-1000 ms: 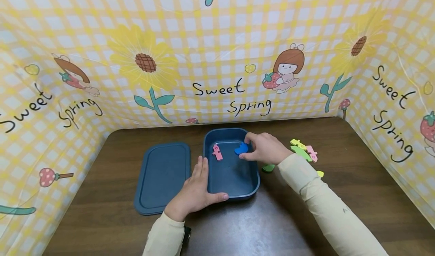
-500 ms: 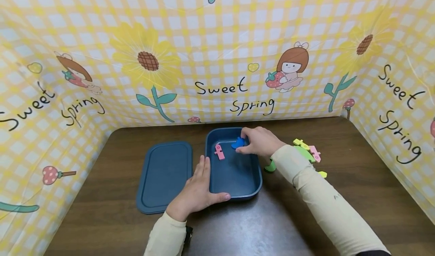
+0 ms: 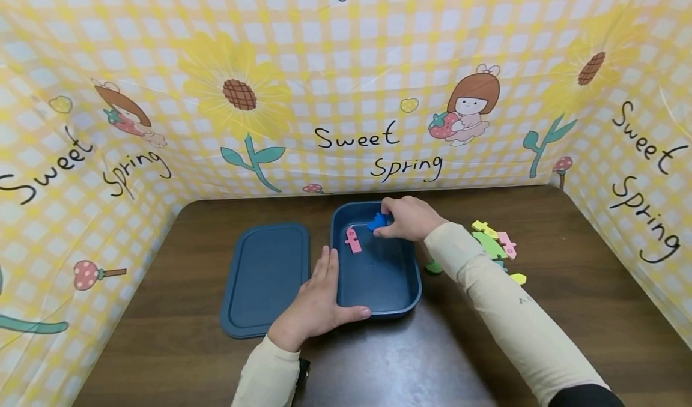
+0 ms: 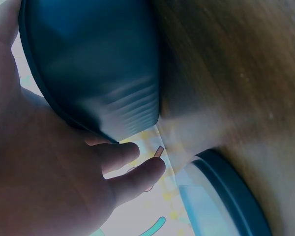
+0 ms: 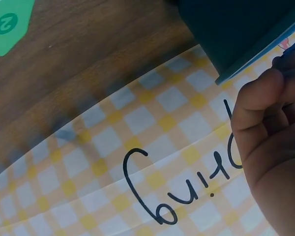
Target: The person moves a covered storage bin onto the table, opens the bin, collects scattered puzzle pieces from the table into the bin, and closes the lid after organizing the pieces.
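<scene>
A dark blue plastic box (image 3: 378, 287) stands on the wooden table. My left hand (image 3: 316, 302) lies against its near left corner, fingers straight along the left wall and thumb at the front rim; the left wrist view shows the hand (image 4: 54, 162) beside the box wall (image 4: 113, 73). Over the far right of the box my right hand (image 3: 413, 218) pinches a small blue puzzle piece (image 3: 376, 221) between thumb and fingers. In the right wrist view the fingers curl, with little of the piece showing. A pink puzzle piece (image 3: 353, 240) lies inside on the box floor.
Left of the box lies its dark blue lid (image 3: 266, 281). To the right is a loose pile with a yellow piece (image 3: 485, 229), a pink piece (image 3: 507, 245) and a green piece (image 3: 489, 246). A darker green piece (image 3: 434, 268) sits near the box's right wall.
My right hand has moved slightly left and toward the far end of the box with the blue puzzle piece. The left hand keeps its place; the whole view has drifted a little.
</scene>
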`<state>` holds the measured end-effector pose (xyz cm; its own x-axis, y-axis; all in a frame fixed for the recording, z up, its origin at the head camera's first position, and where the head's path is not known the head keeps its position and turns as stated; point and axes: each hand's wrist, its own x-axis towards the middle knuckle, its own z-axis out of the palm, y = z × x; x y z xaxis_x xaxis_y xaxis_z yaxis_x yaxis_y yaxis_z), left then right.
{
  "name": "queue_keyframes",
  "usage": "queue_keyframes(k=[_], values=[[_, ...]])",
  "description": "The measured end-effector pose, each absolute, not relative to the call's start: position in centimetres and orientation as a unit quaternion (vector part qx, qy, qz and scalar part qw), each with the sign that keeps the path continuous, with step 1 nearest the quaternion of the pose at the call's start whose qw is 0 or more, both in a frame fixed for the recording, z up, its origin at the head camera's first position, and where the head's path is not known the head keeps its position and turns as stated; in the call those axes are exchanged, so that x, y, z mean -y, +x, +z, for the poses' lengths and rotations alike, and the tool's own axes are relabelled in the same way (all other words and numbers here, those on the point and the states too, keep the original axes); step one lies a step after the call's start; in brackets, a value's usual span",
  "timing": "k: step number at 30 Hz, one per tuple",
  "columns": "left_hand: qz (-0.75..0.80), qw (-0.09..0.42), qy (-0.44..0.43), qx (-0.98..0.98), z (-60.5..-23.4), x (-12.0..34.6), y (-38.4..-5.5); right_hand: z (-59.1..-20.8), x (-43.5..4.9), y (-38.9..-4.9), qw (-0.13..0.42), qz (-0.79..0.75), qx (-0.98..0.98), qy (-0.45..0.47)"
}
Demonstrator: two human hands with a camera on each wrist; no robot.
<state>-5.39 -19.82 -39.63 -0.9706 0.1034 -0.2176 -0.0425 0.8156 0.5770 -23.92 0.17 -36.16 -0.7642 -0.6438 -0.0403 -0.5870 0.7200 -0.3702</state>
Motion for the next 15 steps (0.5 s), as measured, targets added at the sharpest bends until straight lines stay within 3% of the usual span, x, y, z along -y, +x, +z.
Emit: queue_keyframes(k=[15], values=[[0.311,0.129,0.017,-0.942,-39.0,19.9,-5.5,-35.9,1.1,-24.6,0.098,-0.155,-0.928,-0.325]])
